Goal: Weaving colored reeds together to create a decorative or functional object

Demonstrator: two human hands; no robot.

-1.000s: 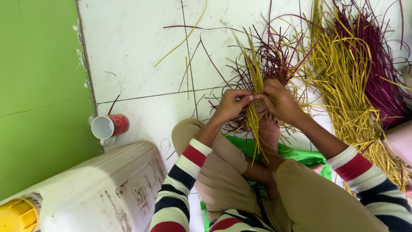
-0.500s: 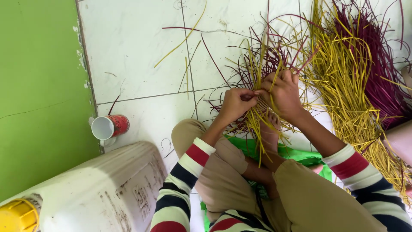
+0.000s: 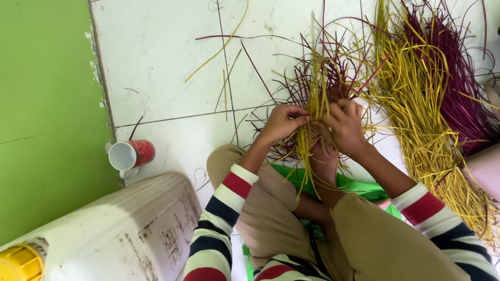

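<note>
A half-woven bundle of yellow and dark red strips (image 3: 323,83) stands up from the floor in front of my crossed legs, its loose ends fanning upward. My left hand (image 3: 281,122) pinches yellow strips at the bundle's left side. Against the right side, my right hand (image 3: 344,125) is closed around more strips. Both hands nearly touch at the weave's middle. A bare foot (image 3: 323,158) rests just under the work.
A big heap of yellow strips (image 3: 422,104) and dark red strips (image 3: 458,88) lies at the right. A red-and-white cup (image 3: 130,155) lies by the green wall (image 3: 47,114). A white jerrycan (image 3: 104,234) with a yellow cap sits lower left. Green sheet (image 3: 359,184) under my legs.
Both hands have shifted slightly up and right along the bundle, regripping the yellow strips. The strips' loose ends have swung a little.
</note>
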